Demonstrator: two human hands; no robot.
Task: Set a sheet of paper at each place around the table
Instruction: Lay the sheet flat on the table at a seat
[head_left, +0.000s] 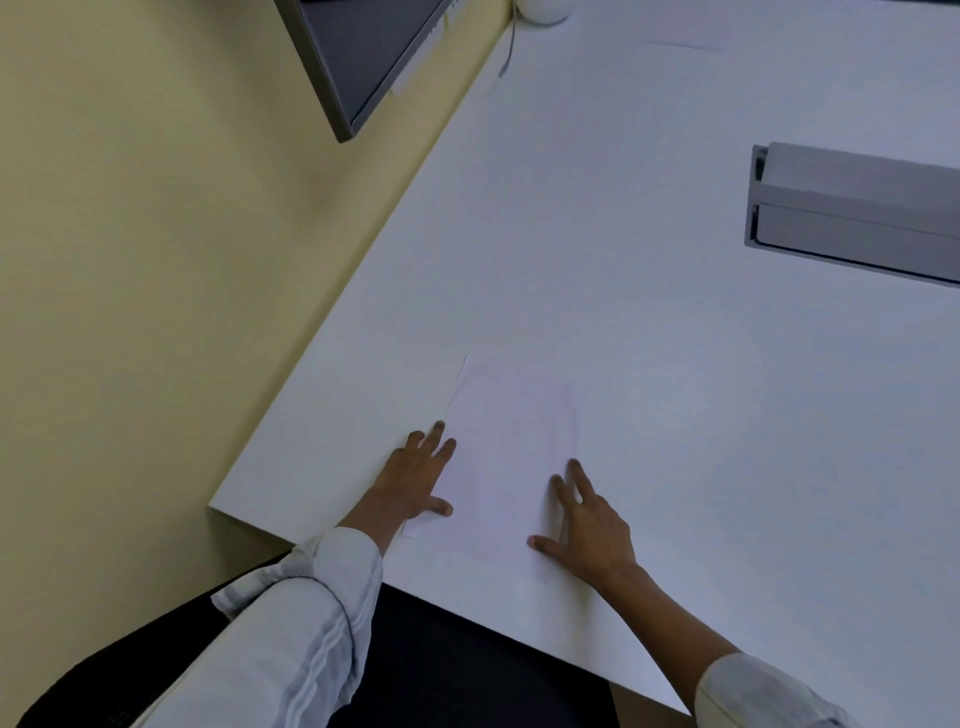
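Note:
A white sheet of paper (506, 462) lies flat on the white table (649, 312), near its front edge and close to the left corner. My left hand (418, 478) rests with spread fingers on the sheet's left edge. My right hand (587, 525) lies flat with spread fingers on the sheet's right side. Neither hand grips anything. A second faint sheet (688, 39) lies far back on the table.
A grey metal cable box (852, 213) is set into the table at the right. A dark monitor (363, 57) hangs at the top left against the yellow wall. A white round object (540, 10) and a cable (506, 57) sit at the far corner. A dark chair (441, 670) is below.

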